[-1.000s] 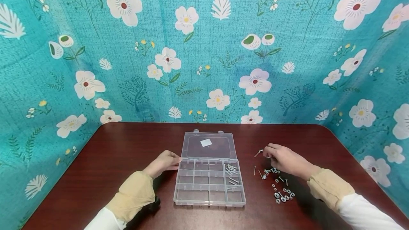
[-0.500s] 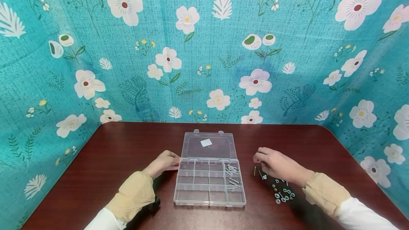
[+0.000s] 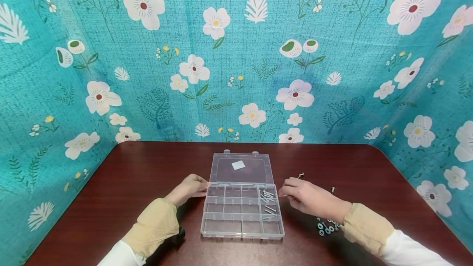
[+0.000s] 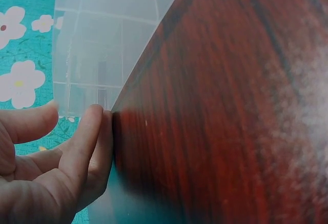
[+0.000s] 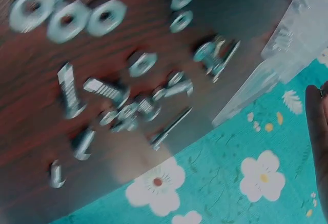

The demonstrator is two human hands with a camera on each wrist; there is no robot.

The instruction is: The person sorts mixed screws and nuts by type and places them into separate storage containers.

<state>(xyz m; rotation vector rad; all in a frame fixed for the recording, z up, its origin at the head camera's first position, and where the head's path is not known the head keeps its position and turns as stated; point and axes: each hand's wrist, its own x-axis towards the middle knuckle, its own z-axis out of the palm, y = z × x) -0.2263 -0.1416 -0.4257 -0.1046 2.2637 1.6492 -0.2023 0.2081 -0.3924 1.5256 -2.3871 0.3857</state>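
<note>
My left hand rests its fingertips against the left side of the clear plastic compartment box. In the left wrist view, the fingers are fairly straight at the box's edge and the thumb is spread apart. My right hand is at the box's right rim, fingertips pinched together beside the back right compartment. A small bit of metal shows at the fingertips, at the right edge of the right wrist view; it looks like a thin screw, mostly hidden. Several screws lie in the right column's back and middle compartments.
The box lid lies folded back, with a white paper label on it. Loose bolts, nuts and washers are spread on the dark red table right of the box. A floral curtain surrounds the table.
My right hand has moved left, from over the loose hardware to the box's right rim, and now covers the spot where thin screws lay. The left hand has not moved.
</note>
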